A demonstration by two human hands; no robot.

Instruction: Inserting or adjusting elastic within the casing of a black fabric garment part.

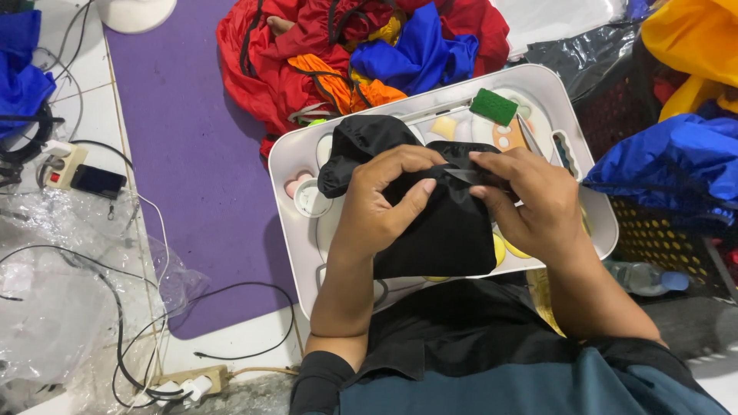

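Observation:
A black fabric piece [450, 230] lies folded over a white lap tray [288, 154]. My left hand [380, 204] grips the cloth's upper edge, thumb and fingers pinching it near the middle. My right hand [530, 200] pinches the same edge from the right, its fingertips almost meeting the left hand's. A bunched part of the black fabric [357, 150] sticks out at the upper left, above the left hand. On the tray's far edge rests a small green rectangular block [493, 106].
A heap of red, orange and blue garments [346, 54] lies beyond the tray on a purple mat [184, 154]. At the right stands a dark crate [661, 230] with blue and yellow cloth. Cables, power strips [192, 380] and clear plastic [54, 307] cover the floor at the left.

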